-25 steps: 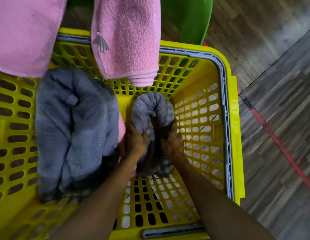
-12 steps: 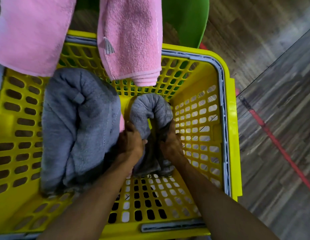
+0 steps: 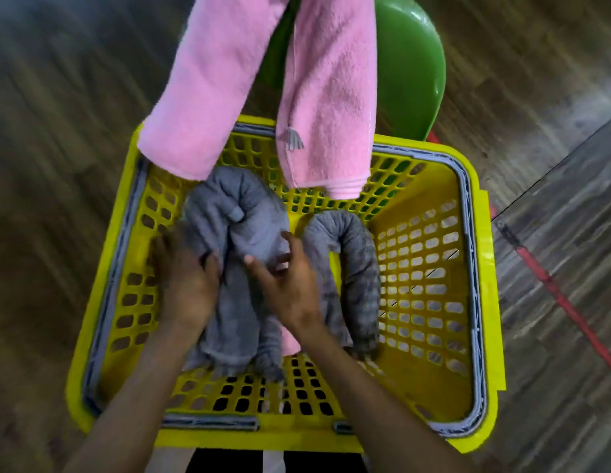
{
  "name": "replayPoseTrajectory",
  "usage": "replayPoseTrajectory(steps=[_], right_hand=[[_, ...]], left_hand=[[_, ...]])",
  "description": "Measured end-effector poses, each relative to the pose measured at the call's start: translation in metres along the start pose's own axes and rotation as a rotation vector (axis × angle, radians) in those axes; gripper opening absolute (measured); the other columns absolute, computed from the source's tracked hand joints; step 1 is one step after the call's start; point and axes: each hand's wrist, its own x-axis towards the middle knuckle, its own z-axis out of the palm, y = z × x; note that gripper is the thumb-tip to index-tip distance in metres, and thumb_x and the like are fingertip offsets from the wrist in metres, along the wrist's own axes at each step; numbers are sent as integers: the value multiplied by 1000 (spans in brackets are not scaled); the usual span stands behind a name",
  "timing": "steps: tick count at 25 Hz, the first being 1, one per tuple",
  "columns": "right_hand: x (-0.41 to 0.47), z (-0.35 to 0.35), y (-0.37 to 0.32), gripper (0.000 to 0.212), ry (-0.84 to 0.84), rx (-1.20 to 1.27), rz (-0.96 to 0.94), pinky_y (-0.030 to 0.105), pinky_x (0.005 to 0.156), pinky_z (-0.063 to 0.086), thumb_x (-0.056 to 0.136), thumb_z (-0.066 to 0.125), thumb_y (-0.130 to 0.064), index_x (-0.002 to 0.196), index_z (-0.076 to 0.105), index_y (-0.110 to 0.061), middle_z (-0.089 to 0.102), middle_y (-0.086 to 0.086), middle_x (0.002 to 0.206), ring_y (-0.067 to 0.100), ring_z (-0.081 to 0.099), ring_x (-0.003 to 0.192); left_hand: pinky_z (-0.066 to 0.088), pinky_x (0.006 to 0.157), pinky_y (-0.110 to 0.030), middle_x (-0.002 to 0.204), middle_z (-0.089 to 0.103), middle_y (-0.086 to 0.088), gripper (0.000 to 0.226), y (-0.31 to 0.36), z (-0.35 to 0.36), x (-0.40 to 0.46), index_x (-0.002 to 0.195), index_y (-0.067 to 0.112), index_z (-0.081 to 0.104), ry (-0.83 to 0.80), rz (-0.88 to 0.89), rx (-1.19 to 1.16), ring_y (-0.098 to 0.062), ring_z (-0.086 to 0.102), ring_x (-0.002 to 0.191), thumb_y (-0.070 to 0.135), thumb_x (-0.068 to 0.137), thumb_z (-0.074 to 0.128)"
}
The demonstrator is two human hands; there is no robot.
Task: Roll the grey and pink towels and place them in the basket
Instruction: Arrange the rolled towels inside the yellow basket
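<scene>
A yellow perforated basket (image 3: 433,353) sits on the floor below me. It holds a large folded grey towel bundle (image 3: 242,227) on the left and a slim grey towel roll (image 3: 358,264), bent into an arch, on the right. A strip of pink cloth (image 3: 291,343) shows between them. My left hand (image 3: 186,281), blurred, lies on the left side of the large grey bundle. With its fingers spread, my right hand (image 3: 288,288) touches that bundle's right side, just beside the slim roll. Two pink towels (image 3: 328,90) hang down over the basket's far rim.
A green plastic chair (image 3: 409,66) stands behind the basket, with the pink towels draped from it. Dark wood-look flooring surrounds the basket. A red line (image 3: 563,298) runs across the floor at the right. The basket's right half shows bare mesh bottom.
Both hands have let go of the slim grey roll and moved left onto the large grey bundle. The view has pulled back, so the whole basket shows.
</scene>
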Motion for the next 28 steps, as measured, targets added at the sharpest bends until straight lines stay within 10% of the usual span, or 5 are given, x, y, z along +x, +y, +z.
replayPoseTrajectory(steps=[4, 13, 19, 23, 28], right_hand=[[-3, 29, -6, 90, -33, -95, 25, 38, 94, 41, 87, 68, -39, 155, 15, -16, 46, 19, 139, 35, 48, 123], [-4, -97, 39, 53, 190, -59, -48, 27, 92, 49, 91, 63, -28, 140, 47, -15, 64, 5, 128, 17, 61, 115], [33, -131, 93, 75, 148, -292, 61, 29, 77, 43, 90, 64, -26, 153, 25, -12, 61, 21, 125, 36, 61, 107], [49, -118, 109, 86, 40, -332, 239, 38, 97, 40, 90, 64, -20, 156, 8, -18, 42, 25, 139, 43, 48, 122], [23, -93, 66, 66, 316, -488, -90, 44, 102, 37, 89, 60, -23, 149, 33, -21, 42, 17, 136, 35, 40, 122]], left_hand=[[39, 97, -56, 135, 38, -36, 75, -5, 14, 11, 146, -6, 23, -170, -135, -7, -52, 40, 122, 17, 89, 65], [47, 80, -44, 111, 65, -20, 46, 88, 14, -26, 120, 8, 56, -183, 45, -95, -41, 60, 100, 36, 86, 67], [44, 85, -45, 123, 56, -21, 49, 122, 109, -46, 129, 6, 43, -326, -123, -152, -41, 56, 109, 23, 89, 64], [46, 85, -47, 125, 52, -22, 48, 101, 128, -48, 125, 5, 43, -388, -153, -100, -42, 56, 109, 26, 88, 65], [44, 87, -45, 116, 56, -18, 35, 63, 79, -18, 119, 10, 55, -152, 56, -95, -38, 53, 107, 26, 89, 63]])
